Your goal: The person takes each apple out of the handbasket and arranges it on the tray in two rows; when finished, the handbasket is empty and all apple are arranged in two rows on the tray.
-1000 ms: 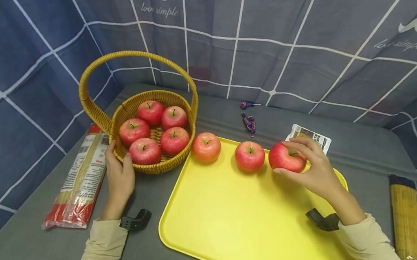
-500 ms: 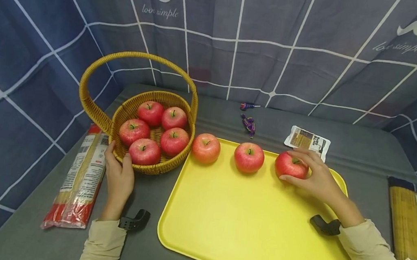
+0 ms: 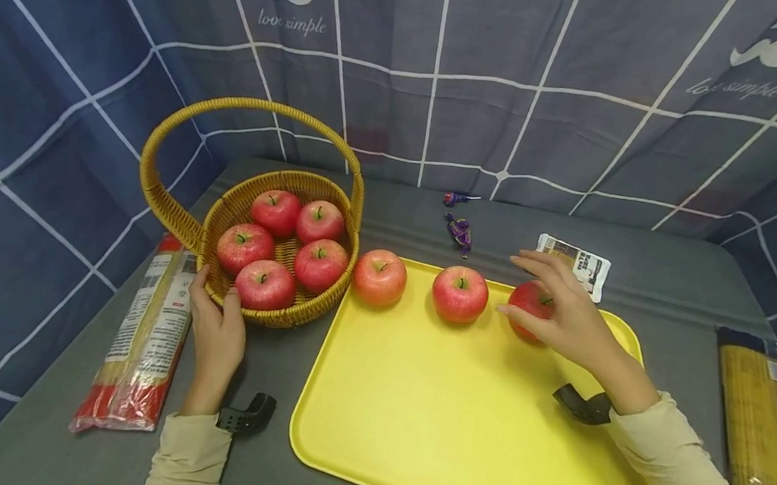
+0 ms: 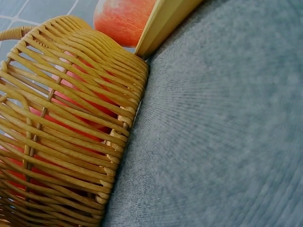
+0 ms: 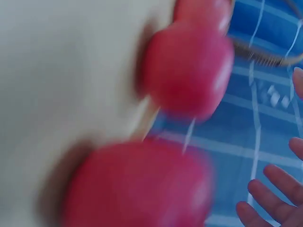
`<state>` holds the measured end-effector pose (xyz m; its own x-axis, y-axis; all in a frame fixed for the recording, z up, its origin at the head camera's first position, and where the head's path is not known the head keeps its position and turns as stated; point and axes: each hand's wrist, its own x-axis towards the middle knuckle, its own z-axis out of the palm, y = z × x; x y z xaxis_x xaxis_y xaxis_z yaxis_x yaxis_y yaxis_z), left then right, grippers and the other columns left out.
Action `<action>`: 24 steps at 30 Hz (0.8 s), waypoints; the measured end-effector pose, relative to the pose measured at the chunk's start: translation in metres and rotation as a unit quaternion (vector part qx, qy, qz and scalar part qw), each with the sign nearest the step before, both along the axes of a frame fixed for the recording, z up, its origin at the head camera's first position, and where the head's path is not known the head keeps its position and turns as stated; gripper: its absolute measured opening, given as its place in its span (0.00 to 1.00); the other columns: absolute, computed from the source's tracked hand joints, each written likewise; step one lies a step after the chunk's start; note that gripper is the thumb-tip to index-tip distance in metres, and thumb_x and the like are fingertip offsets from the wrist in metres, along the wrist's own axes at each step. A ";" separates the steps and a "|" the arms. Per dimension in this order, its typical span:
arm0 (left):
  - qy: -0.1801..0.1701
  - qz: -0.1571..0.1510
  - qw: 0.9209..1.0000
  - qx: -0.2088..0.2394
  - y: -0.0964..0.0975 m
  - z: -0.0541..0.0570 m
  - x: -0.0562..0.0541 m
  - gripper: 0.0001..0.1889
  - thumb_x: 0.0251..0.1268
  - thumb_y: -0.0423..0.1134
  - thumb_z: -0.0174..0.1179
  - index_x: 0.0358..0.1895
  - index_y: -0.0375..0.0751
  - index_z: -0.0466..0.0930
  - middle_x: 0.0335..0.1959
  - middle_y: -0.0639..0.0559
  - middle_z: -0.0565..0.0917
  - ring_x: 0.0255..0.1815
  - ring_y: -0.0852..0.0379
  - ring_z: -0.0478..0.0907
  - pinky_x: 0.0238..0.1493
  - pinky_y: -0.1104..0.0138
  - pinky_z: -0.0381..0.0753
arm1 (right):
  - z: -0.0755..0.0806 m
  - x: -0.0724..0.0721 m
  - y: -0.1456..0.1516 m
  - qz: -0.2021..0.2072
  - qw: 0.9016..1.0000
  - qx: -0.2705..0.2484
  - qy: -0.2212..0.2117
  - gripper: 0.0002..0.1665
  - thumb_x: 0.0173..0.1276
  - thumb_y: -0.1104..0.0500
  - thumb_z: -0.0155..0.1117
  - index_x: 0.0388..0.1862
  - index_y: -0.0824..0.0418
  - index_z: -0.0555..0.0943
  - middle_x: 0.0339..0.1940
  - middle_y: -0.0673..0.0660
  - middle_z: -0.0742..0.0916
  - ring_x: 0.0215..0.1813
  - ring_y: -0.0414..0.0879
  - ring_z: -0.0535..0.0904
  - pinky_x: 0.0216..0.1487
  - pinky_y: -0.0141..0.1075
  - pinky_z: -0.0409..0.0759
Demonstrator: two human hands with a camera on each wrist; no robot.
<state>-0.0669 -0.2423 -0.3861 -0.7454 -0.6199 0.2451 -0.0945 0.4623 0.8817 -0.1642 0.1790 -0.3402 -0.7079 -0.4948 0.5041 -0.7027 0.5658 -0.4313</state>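
Note:
My left hand (image 3: 218,339) holds the near-left rim of a wicker basket (image 3: 297,315); the other fingers are partly hidden. Several red apples lie inside, such as the front apple (image 3: 265,284). The left wrist view shows the woven basket wall (image 4: 71,127) close up. Three apples line the far edge of a yellow tray (image 3: 416,412): a paler apple (image 3: 380,278) touching or close to the basket, a middle apple (image 3: 460,294), and a right apple (image 3: 527,303). My right hand (image 3: 570,318) is spread beside the right apple, partly covering it, with fingers apart and nothing held.
Behind the tray lie a lollipop (image 3: 459,198), a purple-wrapped candy (image 3: 459,234) and a small white packet (image 3: 588,270). A red-ended noodle package (image 3: 141,345) flanks the basket; a spaghetti pack (image 3: 758,424) lies far right. A checked curtain (image 3: 404,46) hangs behind.
The right apple was set at the tray's far edge and let go. My right hand's fingers have spread, and it has shifted slightly left. The left hand stays on the basket.

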 end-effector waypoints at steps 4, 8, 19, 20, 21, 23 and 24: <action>-0.001 0.000 1.000 -0.001 -0.001 0.000 0.001 0.27 0.66 0.41 0.42 0.66 0.39 0.51 0.68 0.37 0.56 0.70 0.44 0.52 0.69 0.50 0.49 | 0.010 0.001 -0.041 0.043 0.999 0.003 -0.025 0.40 0.47 0.52 0.73 0.61 0.51 0.69 0.60 0.52 0.73 0.61 0.48 0.69 0.57 0.43 0.71; 0.000 -0.001 1.000 -0.007 -0.001 0.000 0.001 0.27 0.65 0.41 0.43 0.66 0.39 0.51 0.68 0.37 0.57 0.70 0.44 0.52 0.69 0.50 0.49 | 0.012 -0.002 -0.086 0.088 0.995 -0.010 -0.036 0.38 0.51 0.48 0.69 0.61 0.52 0.69 0.60 0.51 0.73 0.61 0.45 0.69 0.60 0.45 0.68; -0.005 -0.005 1.000 -0.010 0.000 0.000 0.001 0.27 0.66 0.41 0.43 0.67 0.38 0.51 0.68 0.37 0.57 0.70 0.44 0.52 0.68 0.49 0.49 | 0.008 -0.018 -0.216 0.129 0.989 0.019 -0.063 0.41 0.54 0.39 0.63 0.64 0.53 0.65 0.60 0.53 0.73 0.59 0.46 0.68 0.63 0.44 0.64; -0.004 -0.005 1.000 -0.010 -0.001 0.000 0.001 0.27 0.66 0.41 0.43 0.67 0.38 0.51 0.68 0.37 0.57 0.70 0.44 0.52 0.68 0.49 0.49 | 0.008 -0.019 -0.226 0.126 0.989 0.036 -0.074 0.43 0.54 0.37 0.62 0.65 0.52 0.63 0.61 0.52 0.72 0.61 0.46 0.67 0.64 0.45 0.63; -0.003 -0.005 1.000 -0.010 -0.001 0.000 0.001 0.28 0.66 0.41 0.44 0.67 0.38 0.51 0.68 0.37 0.57 0.70 0.44 0.52 0.68 0.49 0.49 | 0.008 -0.020 -0.234 0.123 0.987 0.052 -0.088 0.44 0.54 0.36 0.61 0.66 0.51 0.61 0.63 0.53 0.70 0.62 0.47 0.66 0.65 0.46 0.61; -0.002 -0.006 1.000 -0.010 -0.002 0.000 0.001 0.28 0.66 0.41 0.44 0.67 0.38 0.51 0.68 0.37 0.57 0.70 0.45 0.52 0.68 0.50 0.49 | 0.007 -0.023 -0.249 0.116 0.984 0.089 -0.106 0.48 0.53 0.33 0.59 0.68 0.51 0.57 0.65 0.54 0.68 0.63 0.48 0.65 0.65 0.49 0.60; -0.001 -0.006 1.000 -0.010 -0.002 0.000 0.001 0.28 0.66 0.41 0.44 0.67 0.38 0.50 0.68 0.38 0.56 0.70 0.45 0.51 0.68 0.50 0.49 | 0.007 -0.025 -0.255 0.110 0.981 0.109 -0.113 0.49 0.53 0.33 0.59 0.69 0.50 0.55 0.65 0.54 0.68 0.64 0.49 0.65 0.65 0.50 0.60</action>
